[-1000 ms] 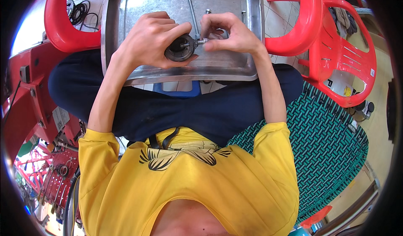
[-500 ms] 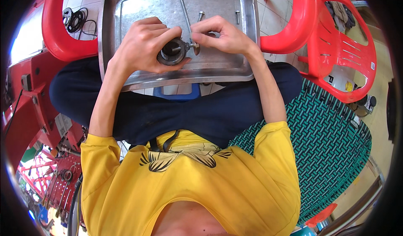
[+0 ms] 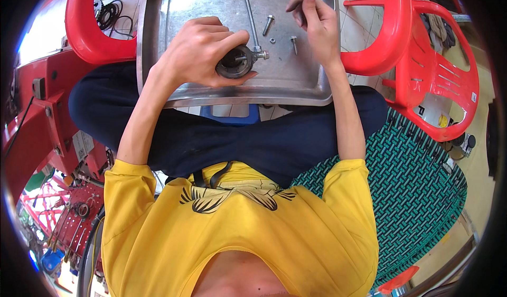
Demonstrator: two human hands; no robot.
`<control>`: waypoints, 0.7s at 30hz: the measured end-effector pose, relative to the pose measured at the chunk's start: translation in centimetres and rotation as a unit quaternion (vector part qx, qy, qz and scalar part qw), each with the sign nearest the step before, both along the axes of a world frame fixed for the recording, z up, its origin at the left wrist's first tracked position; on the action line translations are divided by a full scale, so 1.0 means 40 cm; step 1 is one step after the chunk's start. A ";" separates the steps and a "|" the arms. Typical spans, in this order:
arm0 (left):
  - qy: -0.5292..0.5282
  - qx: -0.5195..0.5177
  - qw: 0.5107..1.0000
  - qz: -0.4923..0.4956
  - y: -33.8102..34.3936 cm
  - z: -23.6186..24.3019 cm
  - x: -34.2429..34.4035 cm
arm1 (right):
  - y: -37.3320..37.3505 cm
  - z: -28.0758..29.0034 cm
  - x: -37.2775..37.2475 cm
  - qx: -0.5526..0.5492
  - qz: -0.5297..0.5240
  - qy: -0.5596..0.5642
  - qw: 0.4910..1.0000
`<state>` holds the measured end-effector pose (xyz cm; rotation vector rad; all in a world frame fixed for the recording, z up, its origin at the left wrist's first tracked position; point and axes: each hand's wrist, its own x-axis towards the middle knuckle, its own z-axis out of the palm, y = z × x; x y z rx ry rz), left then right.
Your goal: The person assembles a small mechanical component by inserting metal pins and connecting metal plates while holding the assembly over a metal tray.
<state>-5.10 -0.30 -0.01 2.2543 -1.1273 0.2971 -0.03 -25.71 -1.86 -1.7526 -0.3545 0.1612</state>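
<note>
Left grip [image 3: 203,51] of a seated person is wrapped around a dark metal ring part [image 3: 232,74], pinching it between thumb and fingers above the nearer half of a shallow steel tray [image 3: 174,99]. Taking that ring part as the clock's centre, a bolt end with a nut [image 3: 262,55] juts from its side at three o'clock. Something pale inside the ring looks like a bolt shank, though shadow makes this hard to confirm. A long thin rod [image 3: 248,4] runs toward twelve o'clock. Just past two o'clock, the right grip [image 3: 321,30] is raised, loosely spread, with fingers half curled and thumb apart. Between the hands, a larger bolt [image 3: 269,25] lies between one and two o'clock, a small nut [image 3: 272,41] at two, and a slimmer bolt [image 3: 294,45] between two and three. At four o'clock, well apart, is a green woven seat [image 3: 422,191].
</note>
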 end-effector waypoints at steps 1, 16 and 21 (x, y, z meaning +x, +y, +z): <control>0.001 0.005 1.000 0.000 0.001 0.002 0.000 | -0.003 -0.002 0.006 -0.009 -0.035 -0.007 0.999; 0.240 -0.005 0.971 0.003 0.002 0.032 0.004 | -0.030 -0.051 0.027 -0.371 0.092 -0.326 0.864; 0.357 0.009 0.931 -0.083 0.074 0.051 0.039 | -0.038 -0.053 0.028 -0.399 0.093 -0.310 0.857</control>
